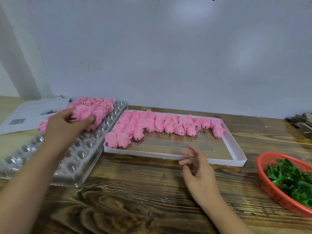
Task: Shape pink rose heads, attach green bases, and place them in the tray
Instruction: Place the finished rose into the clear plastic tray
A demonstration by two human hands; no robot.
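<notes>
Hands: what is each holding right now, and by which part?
Left hand grips a pink rose head around its lower part, over the clear plastic tray. Right hand holds nothing, fingers relaxed.

I see a dark-grained wooden table [152, 191] pushed against a plain pale grey wall [168, 48], soft patches of light glaring on its right side.

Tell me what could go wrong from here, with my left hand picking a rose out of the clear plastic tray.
1. The left hand pinches one pink rose head right against its packed neighbours; lifting it might drag some out of the clear plastic tray.
2. A tight grip could crush the soft petals.
3. The red basket of green bases sits at the table's right edge; the empty right hand reaching across could nudge it off.
</notes>
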